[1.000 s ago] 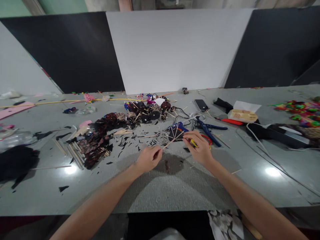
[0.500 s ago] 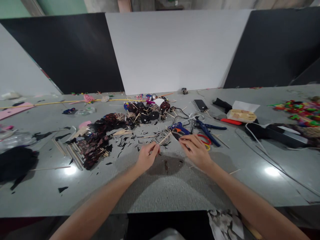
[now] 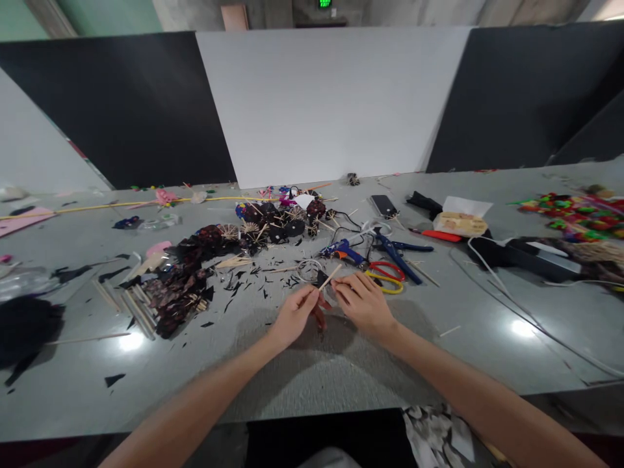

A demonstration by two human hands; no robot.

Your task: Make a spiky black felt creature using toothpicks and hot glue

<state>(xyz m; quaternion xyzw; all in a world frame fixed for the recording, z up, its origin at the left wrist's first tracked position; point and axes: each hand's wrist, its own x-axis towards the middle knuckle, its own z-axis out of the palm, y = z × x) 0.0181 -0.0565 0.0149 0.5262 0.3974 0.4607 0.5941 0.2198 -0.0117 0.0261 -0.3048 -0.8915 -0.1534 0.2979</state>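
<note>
My left hand (image 3: 295,314) is closed in a pinch on a thin wooden stick (image 3: 331,277), which points up and to the right. Close beside it, my right hand (image 3: 364,303) has its fingers pressed together near the stick; what they hold, if anything, is hidden. A small black scrap (image 3: 322,279) shows by the stick, and I cannot tell whether it is held. Just beyond the hands lie a wire ring (image 3: 310,269), a blue glue gun (image 3: 347,251) and scissors with red and yellow handles (image 3: 387,283).
Blue-handled pliers (image 3: 400,257), a phone (image 3: 384,206), an orange cutter (image 3: 441,236) and a tissue pack (image 3: 461,223) lie to the right. Dark fabric pieces (image 3: 175,292) and stick clusters (image 3: 251,231) spread leftward. A white cable (image 3: 517,305) crosses the right side; a white panel (image 3: 331,104) stands behind.
Both hands have come closer together and nearer to me. The stick in my left hand now points more clearly up and right. The dark piece by my right fingers is now mostly hidden. The view has shifted slightly.
</note>
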